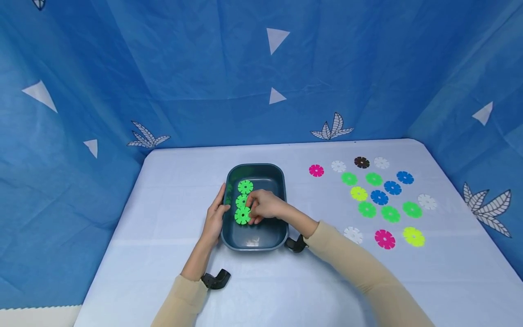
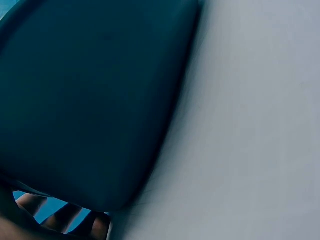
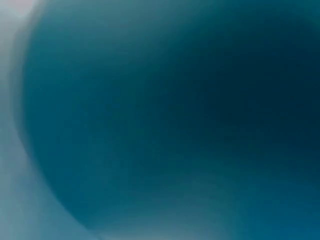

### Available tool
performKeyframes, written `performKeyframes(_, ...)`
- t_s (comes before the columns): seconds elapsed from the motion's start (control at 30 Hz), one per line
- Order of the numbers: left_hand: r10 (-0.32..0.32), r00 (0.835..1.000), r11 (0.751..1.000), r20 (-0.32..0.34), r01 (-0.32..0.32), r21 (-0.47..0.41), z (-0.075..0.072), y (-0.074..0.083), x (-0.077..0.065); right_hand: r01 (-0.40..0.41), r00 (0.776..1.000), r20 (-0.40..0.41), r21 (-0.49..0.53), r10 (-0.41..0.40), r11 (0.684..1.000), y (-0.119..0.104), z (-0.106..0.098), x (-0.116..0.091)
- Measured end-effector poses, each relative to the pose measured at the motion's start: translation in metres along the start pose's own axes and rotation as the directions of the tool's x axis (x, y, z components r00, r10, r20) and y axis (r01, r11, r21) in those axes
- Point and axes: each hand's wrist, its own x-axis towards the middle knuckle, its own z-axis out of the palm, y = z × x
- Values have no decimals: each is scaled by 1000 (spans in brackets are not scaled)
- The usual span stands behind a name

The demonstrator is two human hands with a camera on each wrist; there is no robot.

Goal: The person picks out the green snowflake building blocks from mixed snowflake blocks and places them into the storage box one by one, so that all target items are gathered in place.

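A dark teal plastic tray (image 1: 253, 237) stands on the table, with several-notched green discs inside. My left hand (image 1: 213, 220) grips its left side, thumb at the rim and fingers along the outer wall. In the left wrist view, fingers (image 2: 60, 217) show below the tray's outer wall (image 2: 95, 100). My right hand (image 1: 264, 205) reaches into the tray and pinches the right edge of the nearest green notched disc (image 1: 242, 216). Behind it are a partly covered green disc (image 1: 241, 201) and another green disc (image 1: 245, 186). The right wrist view shows only the blurred tray (image 3: 125, 125).
On the right of the white table (image 1: 163, 181) lie several loose notched discs, among them a pink disc (image 1: 385, 239), a yellow disc (image 1: 414, 236), a blue disc (image 1: 379, 197), a brown disc (image 1: 362, 162) and a white disc (image 1: 427, 201). A blue curtain (image 1: 204, 81) hangs behind.
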Motion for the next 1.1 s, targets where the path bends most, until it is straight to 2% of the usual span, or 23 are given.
performKeyframes(0.33,-6,1000,1000,-1,6,0,0,0,-1,-16,1000,-24,-12,16,1000,8,7,5)
performKeyframes(0.67,-2,1000,1000,-5,2,-2,0,0,-2,-13,998,-68,-129,4,992,7,12,6)
performKeyframes(1.1,-6,1000,1000,-5,6,-6,1,2,-1,-21,995,-95,-148,7,989,5,13,4)
